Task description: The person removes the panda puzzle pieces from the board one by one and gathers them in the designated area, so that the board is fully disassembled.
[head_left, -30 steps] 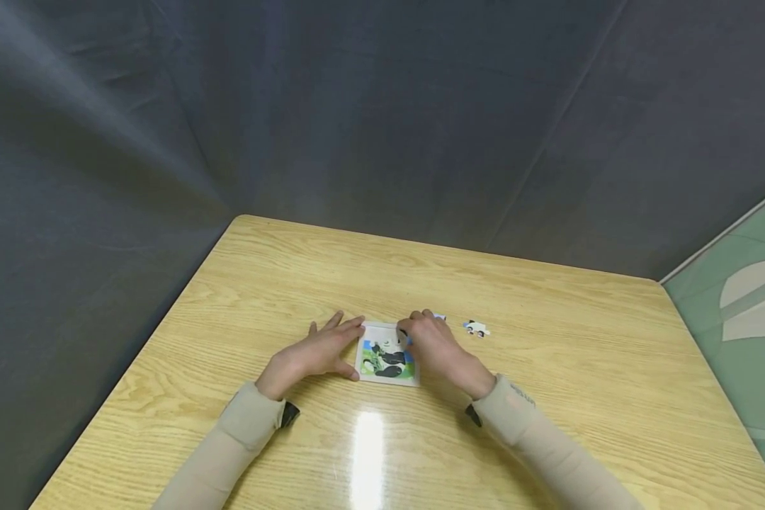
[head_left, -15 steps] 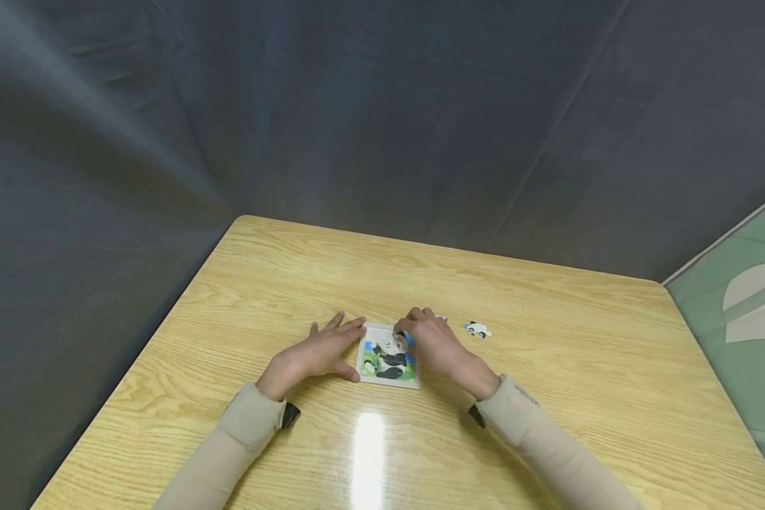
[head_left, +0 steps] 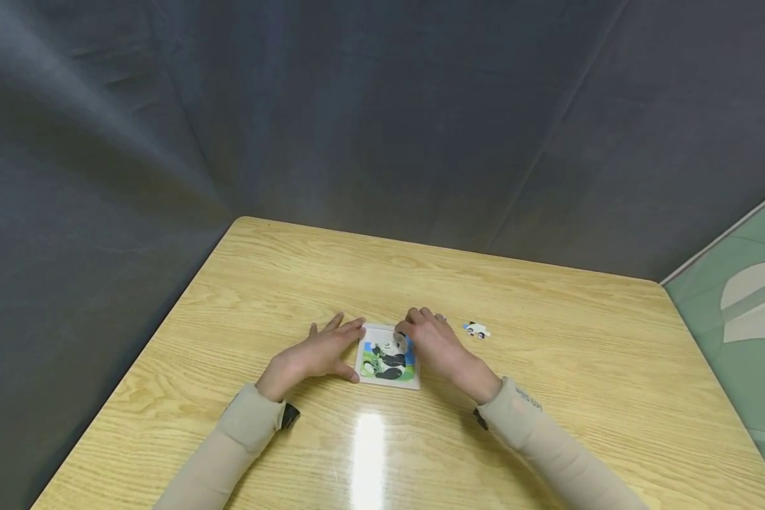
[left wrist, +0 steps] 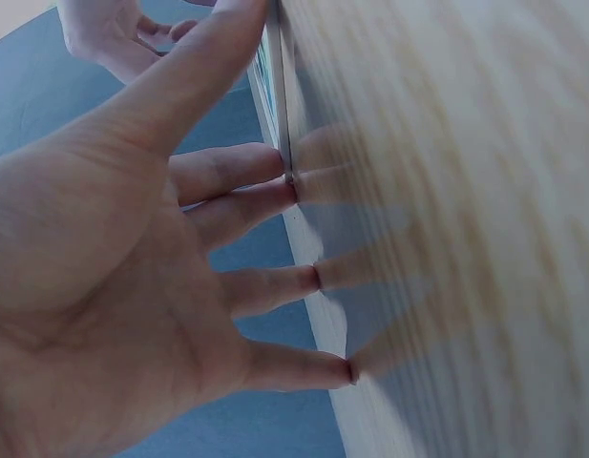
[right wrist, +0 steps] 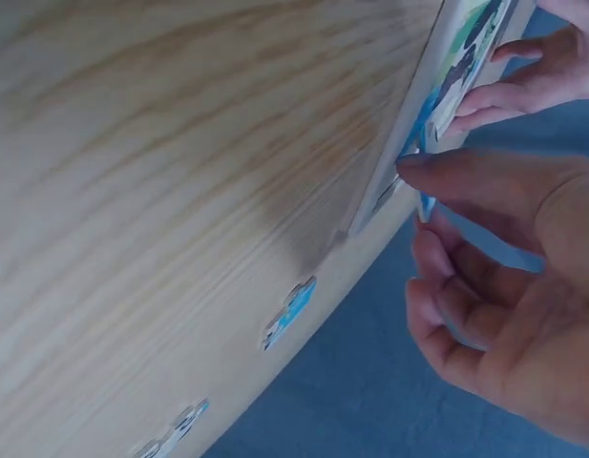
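A small jigsaw puzzle tray with a pale rim lies on the table, and a panda picture fills its lower part. My left hand spreads its fingers at the tray's left side, the fingertips and thumb touching the rim and tabletop. Over the tray's upper right corner, my right hand pinches a puzzle piece between thumb and fingers. That piece stands tilted at the tray in the right wrist view; its picture side is mostly hidden by the fingers.
Two loose puzzle pieces lie right of the tray: one blue-edged piece near my right hand, and one white and black piece farther right. The wooden table ends at a dark curtain behind and to the left.
My right hand has shifted slightly left over the tray's upper right corner, with the pinched piece in it. My left hand has stayed in place.
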Demonstrator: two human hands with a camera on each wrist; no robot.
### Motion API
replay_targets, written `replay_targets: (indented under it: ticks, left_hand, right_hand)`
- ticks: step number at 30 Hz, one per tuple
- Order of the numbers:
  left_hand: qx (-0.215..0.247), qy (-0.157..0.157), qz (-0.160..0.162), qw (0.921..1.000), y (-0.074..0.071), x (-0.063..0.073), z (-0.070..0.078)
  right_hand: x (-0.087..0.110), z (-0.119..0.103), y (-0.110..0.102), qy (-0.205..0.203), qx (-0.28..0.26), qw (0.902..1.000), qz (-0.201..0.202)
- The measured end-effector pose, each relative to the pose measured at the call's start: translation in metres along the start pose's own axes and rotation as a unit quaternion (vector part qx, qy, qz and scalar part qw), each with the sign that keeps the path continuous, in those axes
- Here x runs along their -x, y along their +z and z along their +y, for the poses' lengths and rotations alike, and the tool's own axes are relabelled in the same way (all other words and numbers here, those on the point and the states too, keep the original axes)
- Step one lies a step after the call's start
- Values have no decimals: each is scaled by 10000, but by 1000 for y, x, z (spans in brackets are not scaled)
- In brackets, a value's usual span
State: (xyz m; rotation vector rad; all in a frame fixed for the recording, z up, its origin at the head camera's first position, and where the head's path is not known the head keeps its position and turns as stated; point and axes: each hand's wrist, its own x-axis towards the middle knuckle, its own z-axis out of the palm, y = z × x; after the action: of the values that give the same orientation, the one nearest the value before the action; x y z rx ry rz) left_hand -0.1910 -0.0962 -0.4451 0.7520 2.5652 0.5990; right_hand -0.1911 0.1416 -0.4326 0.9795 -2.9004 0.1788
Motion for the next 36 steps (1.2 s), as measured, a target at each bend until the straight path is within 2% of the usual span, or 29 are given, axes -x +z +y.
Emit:
replay_targets:
  ticks: [3,8,13,22,36]
  left_hand:
    - [-27,-9,-17,10000,1,0,0]
    - [-53,30,-57,10000,1,0,1]
    - [-80,68,-81,9999,1,0,1]
    - [-54,22,-78,10000,1,1,0]
    - [-14,35,-55,10000,-1,4,2]
  right_hand:
    - [3,5,-1,-123,134,9996,223]
    - [13,23,-10,-270,-8,9956,901]
    - [28,52,-21,-96,-40,9917,1279]
    - [59,92,-31,551,-104,9919,1143]
    - [74,113,-19,918,-128,9939,595]
